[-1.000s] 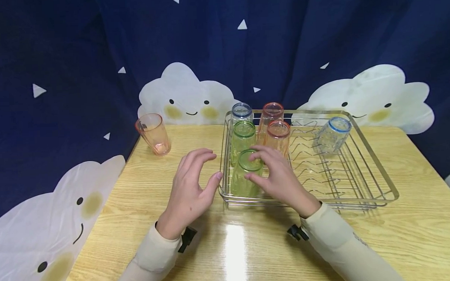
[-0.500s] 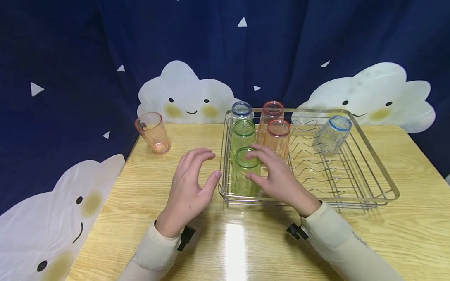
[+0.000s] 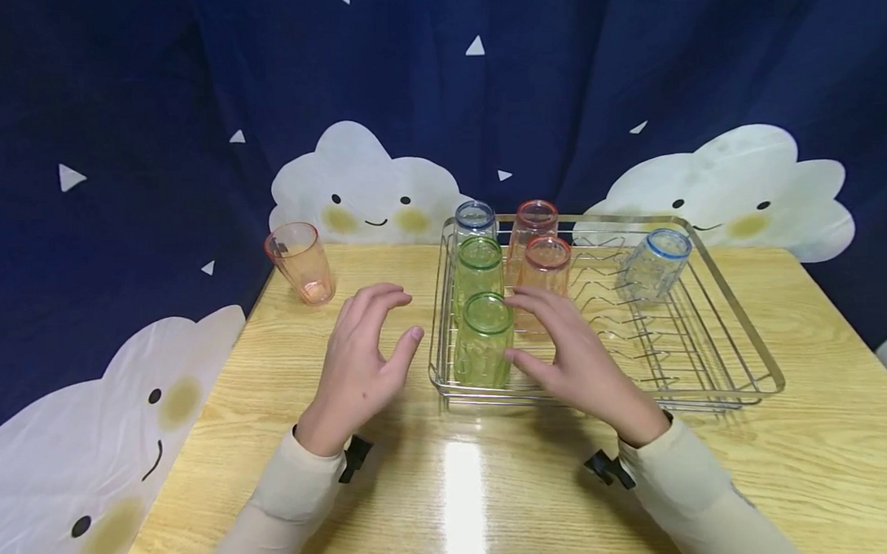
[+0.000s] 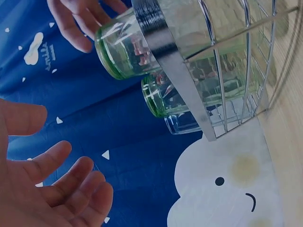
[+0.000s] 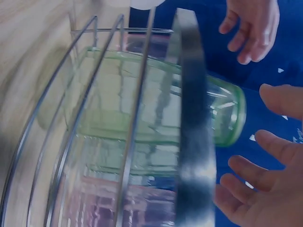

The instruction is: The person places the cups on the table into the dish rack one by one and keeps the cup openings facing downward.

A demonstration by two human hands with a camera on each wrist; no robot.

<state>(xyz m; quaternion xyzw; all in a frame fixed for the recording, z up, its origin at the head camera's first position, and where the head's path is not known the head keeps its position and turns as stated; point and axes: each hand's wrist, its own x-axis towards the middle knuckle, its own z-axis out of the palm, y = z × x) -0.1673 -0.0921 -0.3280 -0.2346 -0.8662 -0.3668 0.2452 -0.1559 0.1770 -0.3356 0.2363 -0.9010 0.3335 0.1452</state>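
Note:
A green glass (image 3: pixel 485 357) stands upside down in the front left corner of the wire dish rack (image 5: pixel 194 118). My right hand (image 3: pixel 574 354) is just to its right, thumb and fingers spread in a loose curve; the right wrist view shows these fingers apart from the glass. Left of the rack, my left hand (image 3: pixel 362 361) hovers over the table, relaxed and holding nothing. Behind the front glass is another green one (image 3: pixel 479 280), then a blue one (image 3: pixel 476 219). Two orange-red glasses, a nearer one (image 3: pixel 547 265) and a farther one (image 3: pixel 537 217), form the neighbouring row.
A light blue glass (image 3: pixel 656 265) leans tilted in the right part of the rack. On the table's back left, an orange glass (image 3: pixel 302 266) stands mouth up. The wooden table (image 3: pixel 257 398) ends at a dark blue curtain (image 3: pixel 407 66) with smiling clouds.
My right hand has drawn back rightward from the front green glass, which has shifted slightly left and now stands straighter. My left hand has moved a little left.

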